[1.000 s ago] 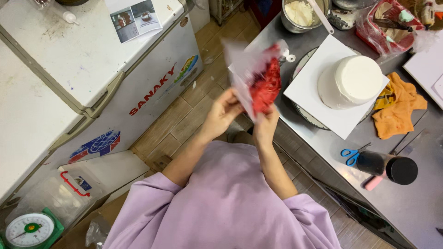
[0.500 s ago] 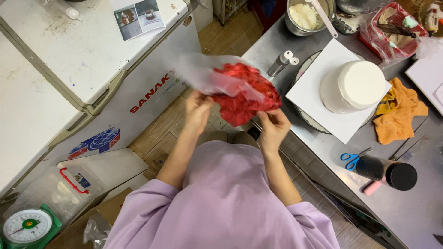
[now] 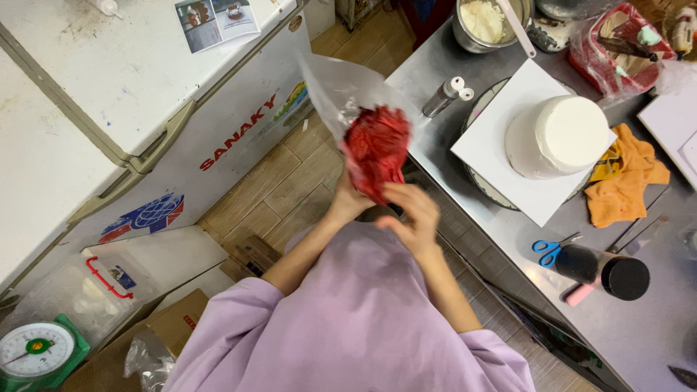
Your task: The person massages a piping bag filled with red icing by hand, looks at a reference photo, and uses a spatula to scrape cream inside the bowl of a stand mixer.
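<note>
A clear plastic piping bag (image 3: pixel 374 149) full of red cream is held up in front of my chest, its open end flaring up and to the left. My left hand (image 3: pixel 347 203) grips the bag's lower end from the left. My right hand (image 3: pixel 415 216) closes on the same narrow end from the right, fingers curled. A white frosted cake (image 3: pixel 559 134) stands on a white square board (image 3: pixel 486 149) on the steel table (image 3: pixel 653 327), to the right of both hands.
A white chest freezer (image 3: pixel 109 94) fills the left side. On the table lie an orange cloth (image 3: pixel 624 181), blue scissors (image 3: pixel 552 250), a black bottle (image 3: pixel 602 268) and a metal bowl of white cream (image 3: pixel 483 22). A green scale (image 3: pixel 36 352) sits on the floor.
The bag was stretched wide between my parted hands half a second ago. Now both hands have come together at its lower end and the red cream sits bunched above them.
</note>
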